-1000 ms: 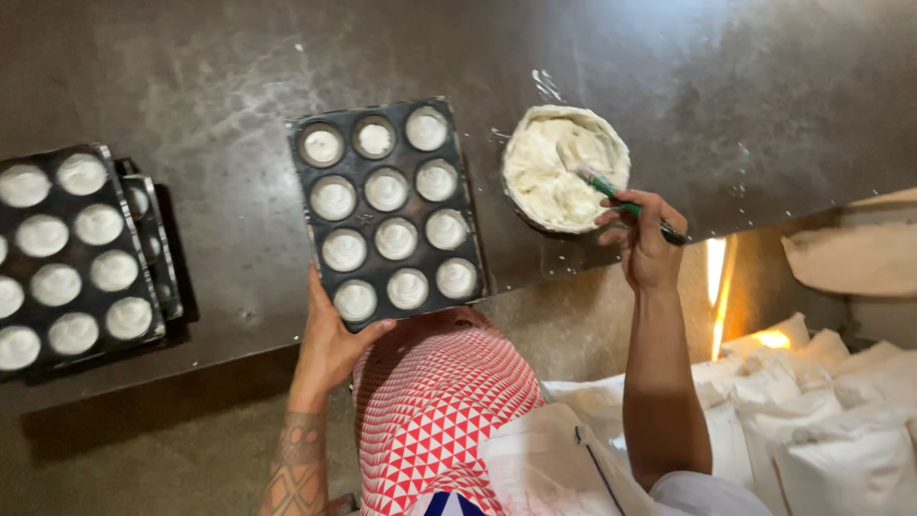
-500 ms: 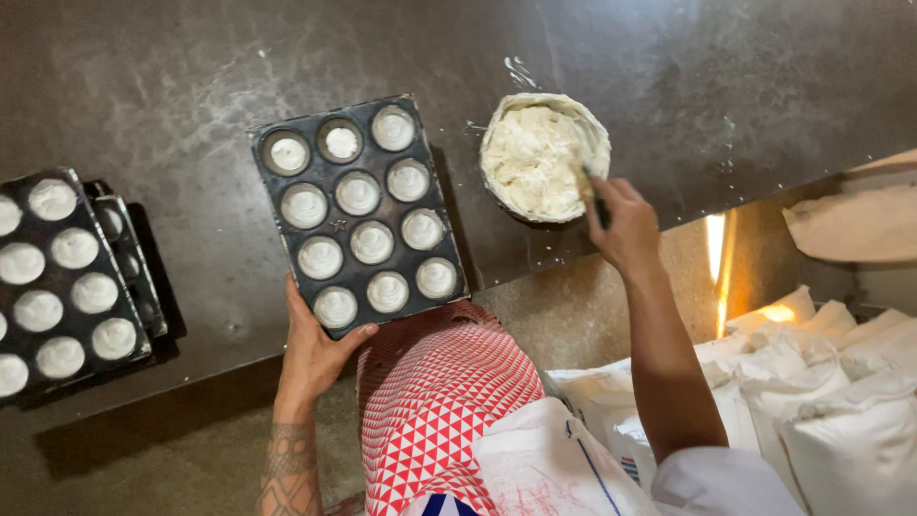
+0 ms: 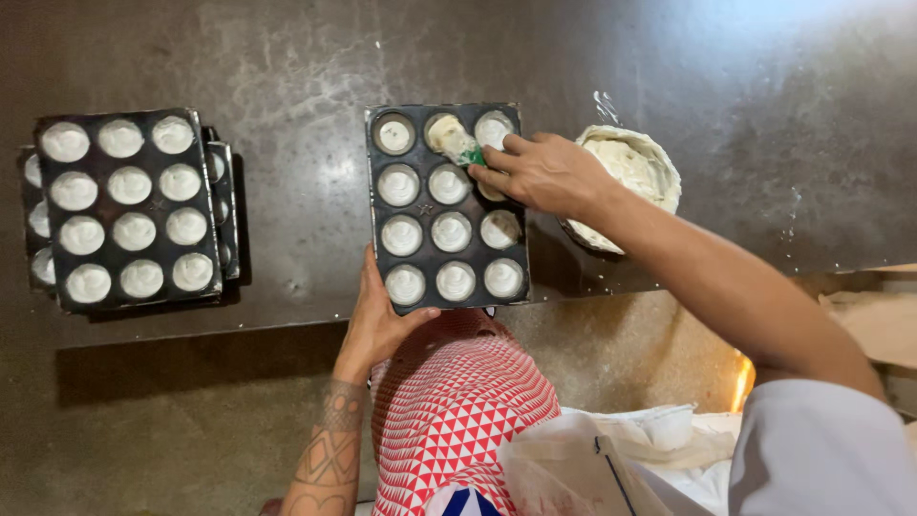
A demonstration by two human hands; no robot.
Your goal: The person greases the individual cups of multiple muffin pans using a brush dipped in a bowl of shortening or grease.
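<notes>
Left hand [image 3: 377, 320] grips the dark, batter-filled muffin tray [image 3: 446, 206]; right hand [image 3: 544, 172] pinches a battered spoon [image 3: 455, 139].

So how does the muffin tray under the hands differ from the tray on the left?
The centre tray lies alone, held at its near edge by the left hand, while the right hand spoons batter into a top cup. The left tray sits untouched on a stack of other trays. Both are dark, twelve-cup, with white batter.
</notes>
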